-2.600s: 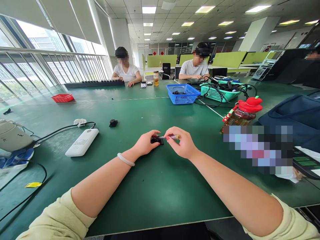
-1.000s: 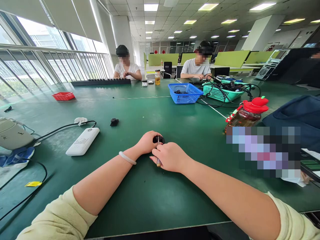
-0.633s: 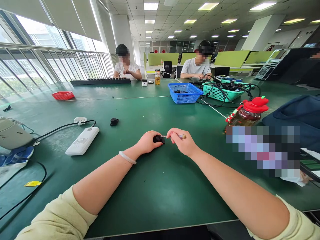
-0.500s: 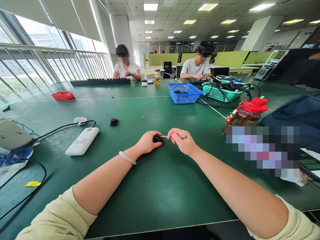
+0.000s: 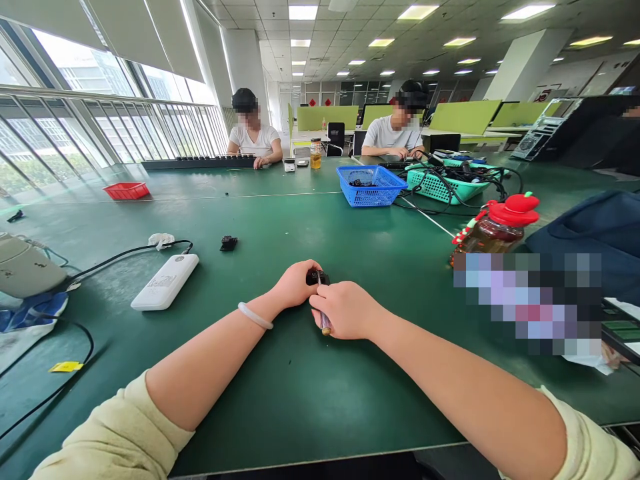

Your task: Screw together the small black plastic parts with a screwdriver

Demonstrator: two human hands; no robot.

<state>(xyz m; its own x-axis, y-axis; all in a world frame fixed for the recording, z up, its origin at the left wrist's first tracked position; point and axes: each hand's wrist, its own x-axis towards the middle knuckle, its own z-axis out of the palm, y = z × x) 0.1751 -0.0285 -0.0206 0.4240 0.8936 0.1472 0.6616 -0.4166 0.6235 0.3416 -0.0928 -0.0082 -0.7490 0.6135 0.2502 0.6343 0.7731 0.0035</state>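
Hands meet over the green table (image 5: pixel 300 400), forearms angled in from both sides, with contact between tool and part apparently under way. No loose piece shows beside them; how much is finished or left cannot be told, because fingers hide most of the contact. Beyond the left forearm lies the white power bank (image 5: pixel 165 283), well apart from the hands.

Palm down, the left hand (image 5: pixel 295 283) curls around the near side of its load, thumb and fingers pinched close, a pale bracelet (image 5: pixel 255 316) at the wrist. The right hand (image 5: pixel 347 310) comes in from the other side, wrist fairly straight, fingers closed on a slim tool (image 5: pixel 325 325). Its handle end points back toward the body; its narrow shaft runs forward to the small black part (image 5: pixel 325 277), which sits at the left fingertips, low over the table. Farther off, a second black piece (image 5: pixel 229 243) lies untouched.
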